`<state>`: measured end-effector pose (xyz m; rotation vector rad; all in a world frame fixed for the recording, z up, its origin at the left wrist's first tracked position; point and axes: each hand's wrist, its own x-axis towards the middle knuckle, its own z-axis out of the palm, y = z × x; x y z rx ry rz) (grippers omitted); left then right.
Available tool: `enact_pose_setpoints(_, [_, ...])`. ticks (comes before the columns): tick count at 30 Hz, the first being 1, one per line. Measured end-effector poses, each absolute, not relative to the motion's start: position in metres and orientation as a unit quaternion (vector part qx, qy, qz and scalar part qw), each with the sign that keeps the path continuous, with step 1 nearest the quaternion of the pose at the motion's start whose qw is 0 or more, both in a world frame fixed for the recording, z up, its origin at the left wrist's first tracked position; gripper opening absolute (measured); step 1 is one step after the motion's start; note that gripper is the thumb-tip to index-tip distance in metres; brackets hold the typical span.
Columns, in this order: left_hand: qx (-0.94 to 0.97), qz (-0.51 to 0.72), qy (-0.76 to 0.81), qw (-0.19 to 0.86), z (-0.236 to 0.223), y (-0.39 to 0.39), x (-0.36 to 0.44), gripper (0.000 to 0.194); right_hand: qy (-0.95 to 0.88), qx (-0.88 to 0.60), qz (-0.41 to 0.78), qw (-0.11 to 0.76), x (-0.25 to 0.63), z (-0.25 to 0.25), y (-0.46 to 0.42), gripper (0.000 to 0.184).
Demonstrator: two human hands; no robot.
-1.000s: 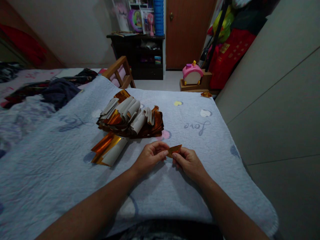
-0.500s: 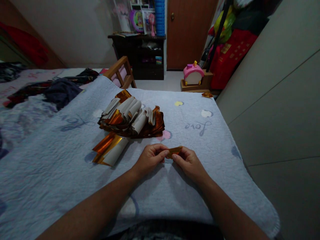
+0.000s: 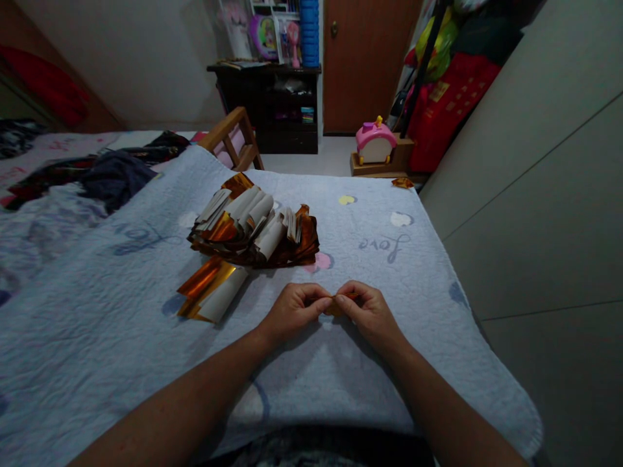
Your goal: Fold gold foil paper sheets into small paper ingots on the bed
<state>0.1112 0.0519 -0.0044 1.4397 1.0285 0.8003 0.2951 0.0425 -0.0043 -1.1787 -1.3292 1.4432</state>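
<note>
A small folded piece of gold foil paper (image 3: pixel 333 310) is pinched between my two hands above the light-blue bed cover (image 3: pixel 302 383). My left hand (image 3: pixel 296 310) grips its left side between thumb and fingers. From the other side my right hand (image 3: pixel 367 308) pinches it, thumb and fingertips close to those of the left. Much of the paper is hidden behind the fingers. Beyond my left hand lies a heap of curled gold and white paper sheets (image 3: pixel 267 240). Nearer to me, a few looser sheets (image 3: pixel 226 295) rest beside the heap.
A small folded gold paper piece (image 3: pixel 402 183) lies at the cover's far right corner. Dark clothes (image 3: pixel 119 178) are spread on the left. A wooden chair (image 3: pixel 238 139) and a pink toy (image 3: pixel 376 141) stand past the far edge. Pale cabinet doors (image 3: pixel 549 214) flank the right side.
My hands have drawn closer together, and the fingertips now nearly meet over the gold paper. Less of the paper shows between them. The heap is unchanged.
</note>
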Motion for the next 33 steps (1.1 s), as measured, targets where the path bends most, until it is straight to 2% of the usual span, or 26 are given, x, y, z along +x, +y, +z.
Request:
enact_pose_setpoints(7, [0.641,0.32,0.437,0.544,-0.001,0.052,0.111,0.026,-0.499,-0.468,0.607,0.404,0.294,-0.006,0.042,0.023])
enact_pose_setpoints(12, [0.641,0.321,0.453,0.531,-0.002,0.054,0.108,0.033,-0.512,-0.483,0.581,0.409,0.299,-0.005,0.043,0.022])
enact_pose_setpoints(16, [0.637,0.311,0.447,0.546,-0.003,0.053,0.105,0.032,-0.511,-0.488,0.575,0.412,0.303,-0.005,0.046,0.021])
enact_pose_setpoints(22, [0.639,0.327,0.475,0.51,-0.004,0.053,0.101,0.033,-0.525,-0.502,0.529,0.439,0.312,-0.005,0.049,0.02])
enact_pose_setpoints(33, [0.593,0.342,0.463,0.563,-0.003,0.055,0.105,0.032,-0.489,-0.517,0.524,0.468,0.315,-0.005,0.05,0.022])
